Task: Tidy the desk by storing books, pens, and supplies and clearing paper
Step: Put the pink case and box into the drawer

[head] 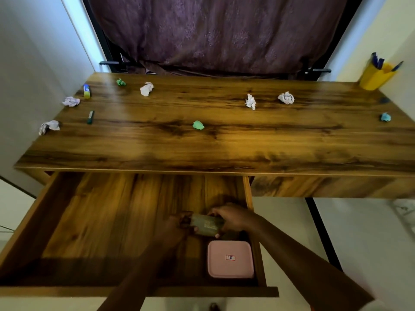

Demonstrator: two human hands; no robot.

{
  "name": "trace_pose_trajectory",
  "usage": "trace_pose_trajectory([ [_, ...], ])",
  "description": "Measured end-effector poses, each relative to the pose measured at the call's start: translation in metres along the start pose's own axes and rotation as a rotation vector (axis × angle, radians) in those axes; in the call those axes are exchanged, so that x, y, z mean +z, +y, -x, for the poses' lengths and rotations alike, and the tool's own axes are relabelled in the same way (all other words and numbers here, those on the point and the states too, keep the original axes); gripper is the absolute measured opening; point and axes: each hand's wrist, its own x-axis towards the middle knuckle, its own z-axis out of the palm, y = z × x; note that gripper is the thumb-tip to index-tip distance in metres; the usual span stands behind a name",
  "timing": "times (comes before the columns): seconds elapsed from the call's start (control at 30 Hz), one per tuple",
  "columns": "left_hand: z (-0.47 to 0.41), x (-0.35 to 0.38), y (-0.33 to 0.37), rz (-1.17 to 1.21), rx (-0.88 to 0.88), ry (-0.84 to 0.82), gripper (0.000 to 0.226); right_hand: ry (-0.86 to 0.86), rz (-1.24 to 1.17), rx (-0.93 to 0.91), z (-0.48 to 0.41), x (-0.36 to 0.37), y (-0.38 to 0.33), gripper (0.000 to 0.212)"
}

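Leftmost, far to the left of the pink box (230, 259) and well beyond it, a crumpled white wad (49, 126) lies at the edge of the worktop (224, 149). A lilac-tinged wad (71, 101) lies farther back from the box. Next come a blue-and-yellow stick (87, 91) and a dark green marker (90, 117), both lying flat, the marker the nearer to the box. Farther from the box are a small green scrap (120, 82) and a white ball of paper (146, 88). A light green ball (198, 125) sits on the worktop almost straight beyond the box, slightly to its left. The box itself lies flat in the near right corner of the open drawer (89, 221). Just beyond it, above the drawer floor, the two hands hold an olive pack (206, 224) between them. The left hand (173, 227) has its fingers curled round the pack's left end, and the right hand (233, 217) pinches its right end between thumb and fingers. Whether the pack touches the drawer floor cannot be told. Beyond the box and to its right, two more white crumples (250, 101) (286, 97) lie apart on the worktop. Farthest right of the box are a pale blue ball (385, 117) and, at the far corner, a yellow cup (376, 78) holding blue pens (379, 61).
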Motion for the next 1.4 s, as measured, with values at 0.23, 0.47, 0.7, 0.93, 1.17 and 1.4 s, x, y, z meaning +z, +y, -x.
trace_pose_trajectory([
  [0.23, 0.009, 0.018, -0.006, -0.151, -0.079, -0.059, 0.049, -0.033, 0.073, 0.002, -0.006, 0.007, 0.007, 0.041],
  [0.47, 0.012, 0.022, -0.009, -0.285, -0.057, -0.045, 0.055, -0.050, 0.096, 0.047, -0.012, 0.003, 0.008, 0.032],
  [0.7, 0.013, 0.027, -0.008, -0.341, -0.021, -0.019, 0.057, -0.048, 0.164, 0.080, -0.005, 0.004, 0.001, 0.032],
  [0.93, 0.021, 0.000, 0.000, -0.288, 0.063, 0.165, 0.047, 0.227, 0.177, 0.065, 0.008, -0.001, -0.011, 0.039],
  [1.17, 0.030, -0.104, 0.027, -0.308, 0.167, 0.585, 0.040, 0.486, 0.111, -0.061, -0.028, -0.037, -0.065, 0.036],
  [1.4, -0.013, -0.232, 0.014, -0.391, 0.120, 0.740, 0.041, 0.628, 0.061, -0.118, -0.120, -0.070, -0.135, 0.035],
])
